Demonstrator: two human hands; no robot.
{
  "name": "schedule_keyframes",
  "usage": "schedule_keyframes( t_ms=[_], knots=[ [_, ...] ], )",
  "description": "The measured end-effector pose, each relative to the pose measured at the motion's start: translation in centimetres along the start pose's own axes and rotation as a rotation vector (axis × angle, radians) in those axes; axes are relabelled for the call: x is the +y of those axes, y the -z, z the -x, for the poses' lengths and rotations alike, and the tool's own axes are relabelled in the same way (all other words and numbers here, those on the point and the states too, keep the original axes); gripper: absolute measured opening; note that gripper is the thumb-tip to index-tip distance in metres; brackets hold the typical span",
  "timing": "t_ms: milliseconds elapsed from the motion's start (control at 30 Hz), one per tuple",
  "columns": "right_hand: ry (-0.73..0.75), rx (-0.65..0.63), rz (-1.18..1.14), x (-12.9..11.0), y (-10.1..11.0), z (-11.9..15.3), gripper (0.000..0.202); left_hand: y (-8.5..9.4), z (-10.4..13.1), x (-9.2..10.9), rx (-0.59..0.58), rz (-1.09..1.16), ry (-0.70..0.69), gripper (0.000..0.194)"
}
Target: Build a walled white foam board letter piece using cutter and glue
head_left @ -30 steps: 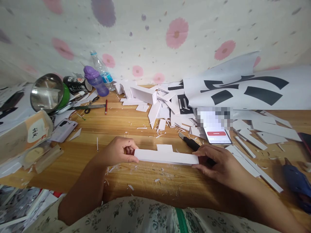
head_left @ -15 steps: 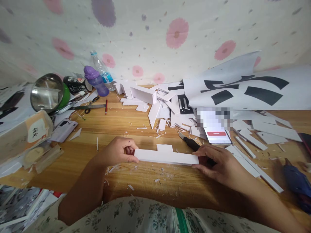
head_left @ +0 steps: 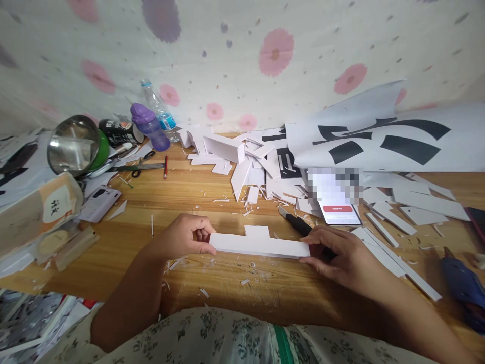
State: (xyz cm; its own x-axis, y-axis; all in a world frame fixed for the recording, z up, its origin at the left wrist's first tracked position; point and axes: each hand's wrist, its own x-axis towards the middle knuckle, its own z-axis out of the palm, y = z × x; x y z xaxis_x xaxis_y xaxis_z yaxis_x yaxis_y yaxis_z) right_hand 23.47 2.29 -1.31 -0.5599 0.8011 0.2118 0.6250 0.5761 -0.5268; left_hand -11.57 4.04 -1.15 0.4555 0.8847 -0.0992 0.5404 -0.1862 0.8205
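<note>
Your left hand (head_left: 185,235) and right hand (head_left: 341,253) pinch the strip (head_left: 261,244) at its ends, fingers closed to its thickness, on the near-left side of the knife (head_left: 295,221). Your right hand overlaps the knife's handle, so a nudge might swing the bare blade; inward squeezing could buckle the strip. It's smooth, matte white, long and straight-edged; grained wood (head_left: 182,192) lies under the knife.

L hand (head_left: 190,234) & R hand (head_left: 337,252) level, wide apart, fingers curled, thumbs opp., forearms angled in.
</note>
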Motion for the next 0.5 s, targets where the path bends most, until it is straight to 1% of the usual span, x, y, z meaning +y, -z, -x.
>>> schedule_keyframes(
  t_ms=[333, 500],
  knots=[
    [-0.013, 0.009, 0.001, -0.19, 0.06, -0.20, 0.008, 0.08, -0.07, 0.08, -0.008, -0.015, -0.021, 0.023],
    [-0.012, 0.012, -0.007, -0.01, -0.02, -0.12, 0.009, 0.40, 0.10, -0.02, -0.014, -0.045, -0.083, 0.019]
  ],
)
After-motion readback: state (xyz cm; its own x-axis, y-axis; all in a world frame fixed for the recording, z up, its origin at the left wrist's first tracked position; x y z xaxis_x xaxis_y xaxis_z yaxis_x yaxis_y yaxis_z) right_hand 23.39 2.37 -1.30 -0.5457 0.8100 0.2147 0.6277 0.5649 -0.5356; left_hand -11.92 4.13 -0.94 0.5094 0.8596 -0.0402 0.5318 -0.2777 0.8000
